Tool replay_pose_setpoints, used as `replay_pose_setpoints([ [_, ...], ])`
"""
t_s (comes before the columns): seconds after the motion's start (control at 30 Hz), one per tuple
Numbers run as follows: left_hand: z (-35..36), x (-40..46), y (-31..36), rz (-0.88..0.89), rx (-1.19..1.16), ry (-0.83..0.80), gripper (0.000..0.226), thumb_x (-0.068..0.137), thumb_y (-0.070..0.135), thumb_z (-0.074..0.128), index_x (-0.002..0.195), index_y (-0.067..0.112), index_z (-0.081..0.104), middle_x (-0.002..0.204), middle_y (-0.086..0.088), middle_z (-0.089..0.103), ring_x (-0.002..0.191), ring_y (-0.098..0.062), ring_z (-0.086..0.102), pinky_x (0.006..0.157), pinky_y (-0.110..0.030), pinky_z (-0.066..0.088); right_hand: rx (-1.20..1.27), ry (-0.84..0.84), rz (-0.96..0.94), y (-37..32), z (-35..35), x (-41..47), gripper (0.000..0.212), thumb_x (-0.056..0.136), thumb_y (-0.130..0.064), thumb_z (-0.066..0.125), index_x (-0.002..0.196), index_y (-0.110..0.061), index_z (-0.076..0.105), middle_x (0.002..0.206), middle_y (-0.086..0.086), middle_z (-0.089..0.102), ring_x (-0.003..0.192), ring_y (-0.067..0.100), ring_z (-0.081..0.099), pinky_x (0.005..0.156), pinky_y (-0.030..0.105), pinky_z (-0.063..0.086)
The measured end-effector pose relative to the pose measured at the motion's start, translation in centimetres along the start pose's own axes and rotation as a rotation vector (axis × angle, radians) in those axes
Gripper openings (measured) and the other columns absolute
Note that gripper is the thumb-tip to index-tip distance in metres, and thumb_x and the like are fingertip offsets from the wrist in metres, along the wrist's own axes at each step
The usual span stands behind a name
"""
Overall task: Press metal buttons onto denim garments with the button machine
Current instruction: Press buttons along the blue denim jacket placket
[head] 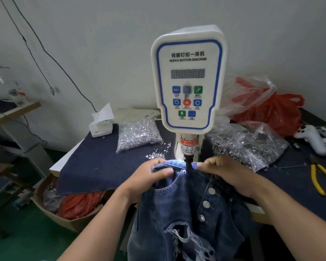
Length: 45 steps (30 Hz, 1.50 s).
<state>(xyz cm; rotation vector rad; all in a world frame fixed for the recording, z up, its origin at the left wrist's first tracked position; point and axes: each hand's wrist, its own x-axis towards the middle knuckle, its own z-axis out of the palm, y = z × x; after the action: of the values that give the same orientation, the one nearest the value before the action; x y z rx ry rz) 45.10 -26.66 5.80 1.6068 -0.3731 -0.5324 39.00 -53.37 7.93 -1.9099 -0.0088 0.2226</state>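
Button machine [189, 80] upright on tabletop [94, 166], punch directly above both grips. Denim garment [184, 213] waistband stretched under punch. Left hand [151, 176] grasping waistband; right hand [228, 174] pinching it opposite. Three metal buttons [206, 204] below right grip.

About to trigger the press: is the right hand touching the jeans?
Touching. The head view shows the right hand pinching the jeans waistband beside the machine's punch.
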Motion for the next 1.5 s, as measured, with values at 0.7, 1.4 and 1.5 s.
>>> replay_pose_setpoints([
  [0.7, -0.8, -3.3, 1.2, -0.110, 0.198, -0.333, 0.049, 0.082, 0.039, 0.080, 0.115, 0.005, 0.075, 0.108, -0.007, 0.072, 0.101, -0.020, 0.065, 0.094, -0.035, 0.048, 0.509, -0.344, 0.105, 1.3, -1.6, -4.9, 0.036, 0.084, -0.019, 0.076, 0.110, 0.006, 0.075, 0.109, 0.028, 0.073, 0.090, 0.030, 0.074, 0.083, 0.037, 0.060],
  [1.4, -1.5, 4.4, 0.5, -0.238, 0.964, 0.640, 0.014, 0.094, 0.029, 0.056, 0.096, 0.016, 0.058, 0.093, -0.002, 0.065, 0.085, -0.027, 0.060, 0.070, -0.036, 0.043, -1.088, 0.669, 0.069, 5.0, -4.2, 2.4, 0.022, 0.097, -0.037, 0.063, 0.092, -0.020, 0.075, 0.093, 0.008, 0.067, 0.088, 0.033, 0.068, 0.073, 0.041, 0.057],
  [1.5, -0.9, 5.1, -0.3, -0.287, 1.021, 0.676, 0.019, 0.097, 0.034, 0.058, 0.106, 0.018, 0.054, 0.094, 0.000, 0.061, 0.086, -0.029, 0.056, 0.069, -0.036, 0.041, -1.122, 0.676, 0.071, 5.3, -3.9, 2.4, 0.020, 0.099, -0.036, 0.061, 0.098, -0.021, 0.074, 0.098, 0.005, 0.066, 0.091, 0.032, 0.068, 0.075, 0.042, 0.058],
])
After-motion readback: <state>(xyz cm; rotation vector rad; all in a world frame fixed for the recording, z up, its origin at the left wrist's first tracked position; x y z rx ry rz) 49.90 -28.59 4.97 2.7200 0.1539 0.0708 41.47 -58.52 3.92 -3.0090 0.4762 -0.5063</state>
